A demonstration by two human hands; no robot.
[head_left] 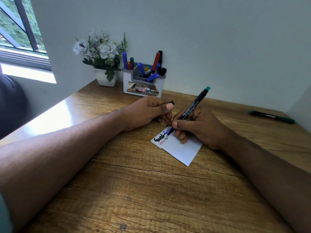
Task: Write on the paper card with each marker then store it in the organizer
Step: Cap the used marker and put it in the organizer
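Right hand (193, 126): fingers pinched round a slim black marker (191, 110) with a green end, tip down on the paper card (180, 148).
Left hand (148, 113): curled round a small black cap (168, 103), fingertips at the card's far edge.
Card: flat on the desk (134, 190) between the hands, already marked in black, red and blue along its far-left side.
Organizer (143, 81): white, against the wall beside a flower pot (106, 78), holding blue, red, green and black markers.
Spare green marker (271, 116): capped, lying well apart at the desk's right.
Handling: marker likely light, stiff, smooth; best pinched low near the tip for writing, mid-barrel for storing.
Card likely thin and prone to sliding; worth pinning by an edge.
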